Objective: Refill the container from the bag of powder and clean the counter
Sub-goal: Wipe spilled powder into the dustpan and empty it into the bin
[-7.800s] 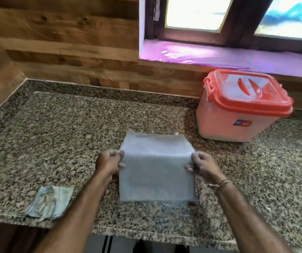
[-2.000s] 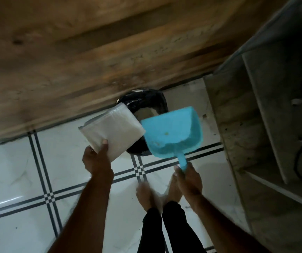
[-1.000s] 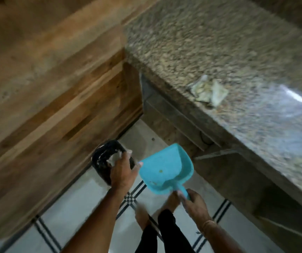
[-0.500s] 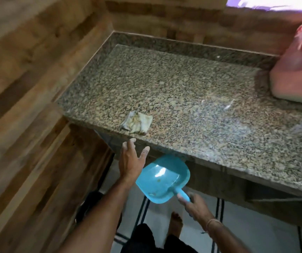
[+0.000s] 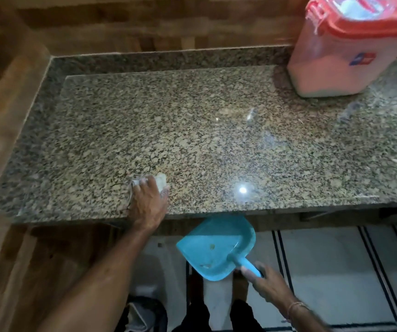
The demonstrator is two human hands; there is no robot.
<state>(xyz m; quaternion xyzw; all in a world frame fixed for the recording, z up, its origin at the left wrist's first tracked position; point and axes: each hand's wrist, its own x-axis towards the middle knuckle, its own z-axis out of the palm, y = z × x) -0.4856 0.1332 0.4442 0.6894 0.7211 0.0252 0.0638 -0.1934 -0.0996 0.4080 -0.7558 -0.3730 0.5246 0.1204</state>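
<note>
Speckled grey, tan and black granite countertop. At two o'clock, a pale pink container with red-orange lid. At six o'clock, a turquoise dustpan; white floor tiles carry black stripes. Brown wood-grain walls.

Left hand now presses the rag — bag gone from it.

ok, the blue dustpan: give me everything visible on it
The dustpan is turquoise, looks like moulded plastic: a wide scoop with raised side walls and a short straight handle. The right hand grips the handle, holding the pan in the air just below the front edge of the granite counter, mouth toward the counter. A few small yellowish crumbs lie inside. Nothing else touches it.
</note>
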